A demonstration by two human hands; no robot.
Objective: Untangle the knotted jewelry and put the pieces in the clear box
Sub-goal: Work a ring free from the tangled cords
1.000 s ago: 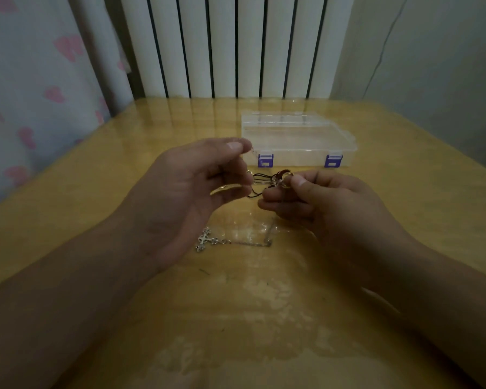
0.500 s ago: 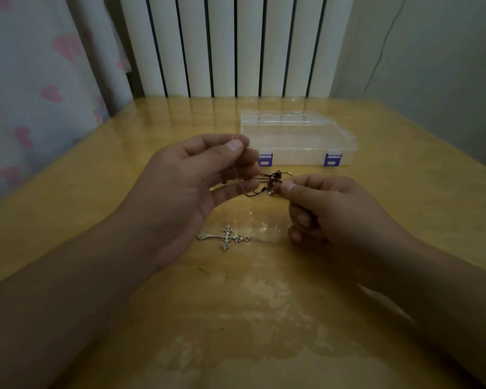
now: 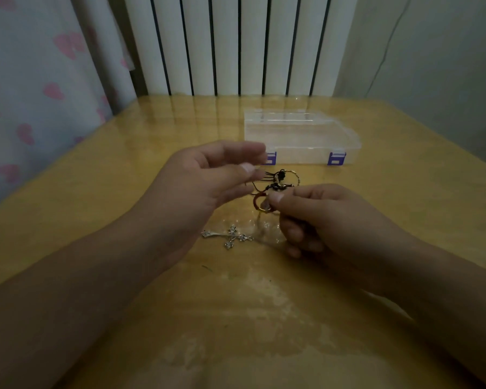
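A knot of dark cords, small beads and a thin gold hoop (image 3: 281, 179) hangs between my hands above the table. My left hand (image 3: 205, 186) pinches the cord ends with thumb and fingers. My right hand (image 3: 320, 217) pinches a red-and-gold ring (image 3: 260, 204) at the tangle's lower end. A silver cross pendant (image 3: 229, 237) lies on the table below, its fine chain running right under my right hand. The clear box (image 3: 300, 138) with purple latches sits shut behind the hands.
The yellow wooden table (image 3: 236, 318) is glossy, with a worn pale patch near the front. A white ribbed radiator (image 3: 236, 43) stands behind the table, a curtain with pink hearts (image 3: 40, 80) at the left and a grey wall at the right.
The tangle has been pulled looser and a red-and-gold ring now shows at my right fingertips. The cross pendant turned and shifted on the table. My left fingers spread slightly.
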